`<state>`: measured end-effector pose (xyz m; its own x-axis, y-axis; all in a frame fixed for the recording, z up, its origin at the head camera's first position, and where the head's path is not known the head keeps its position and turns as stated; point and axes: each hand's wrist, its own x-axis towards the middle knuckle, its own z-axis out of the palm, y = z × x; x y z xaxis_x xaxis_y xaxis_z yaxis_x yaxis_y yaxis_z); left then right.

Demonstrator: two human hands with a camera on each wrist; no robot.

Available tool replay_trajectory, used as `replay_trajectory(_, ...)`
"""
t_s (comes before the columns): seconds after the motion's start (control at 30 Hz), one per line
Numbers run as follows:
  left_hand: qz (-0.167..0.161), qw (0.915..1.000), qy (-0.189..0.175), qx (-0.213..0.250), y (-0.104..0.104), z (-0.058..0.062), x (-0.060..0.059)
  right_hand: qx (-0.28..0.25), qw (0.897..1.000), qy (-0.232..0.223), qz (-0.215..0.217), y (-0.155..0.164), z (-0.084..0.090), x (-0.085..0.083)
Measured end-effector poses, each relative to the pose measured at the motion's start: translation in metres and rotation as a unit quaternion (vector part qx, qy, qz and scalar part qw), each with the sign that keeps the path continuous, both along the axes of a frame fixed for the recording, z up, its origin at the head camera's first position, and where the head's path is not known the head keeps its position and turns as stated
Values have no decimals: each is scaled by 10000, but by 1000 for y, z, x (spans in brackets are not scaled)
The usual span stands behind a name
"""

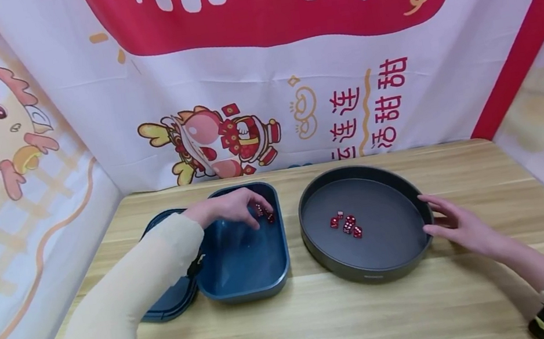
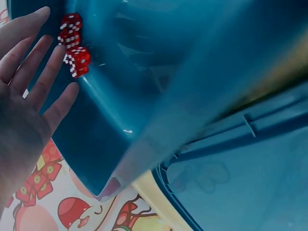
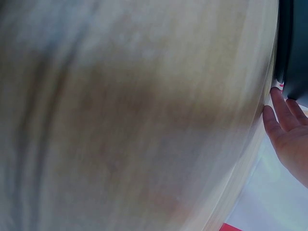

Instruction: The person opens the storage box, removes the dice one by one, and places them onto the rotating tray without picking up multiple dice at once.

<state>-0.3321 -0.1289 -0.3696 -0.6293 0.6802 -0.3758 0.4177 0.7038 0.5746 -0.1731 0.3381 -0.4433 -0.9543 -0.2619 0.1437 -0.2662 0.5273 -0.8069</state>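
Note:
My left hand [image 1: 235, 205] reaches into a deep blue rectangular container [image 1: 244, 267], its fingers spread loosely beside several red dice [image 2: 74, 55]. These dice, with white pips, lie in a row along the container's wall, close to the fingertips. On the right, my right hand [image 1: 462, 226] touches the rim of a round dark grey pan [image 1: 393, 239] with thumb and forefinger. Its other fingers lie outside the pan's wall. Several more red dice [image 1: 348, 225] are grouped on the pan's floor, left of its middle.
A blue lid [image 1: 170, 302] lies left of the container, partly hidden by my left sleeve. Everything stands on a light wood-grain table [image 1: 316, 327]. Printed cloth [image 1: 258, 78] hangs behind the table and along both sides.

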Motion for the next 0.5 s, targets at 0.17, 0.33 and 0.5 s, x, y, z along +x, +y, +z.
replay_trajectory(0.17,-90,9998,-15,-203,1,-1,2,-54,10000,-36,21,0,1,0)
replay_trajectory(0.33,-105,9995,-81,-279,4,-1,4,-100,9999,5,62,-1,0,0)
replay_trajectory(0.5,-168,9993,-147,-308,5,-3,5,-135,9999,13,70,-1,0,0)
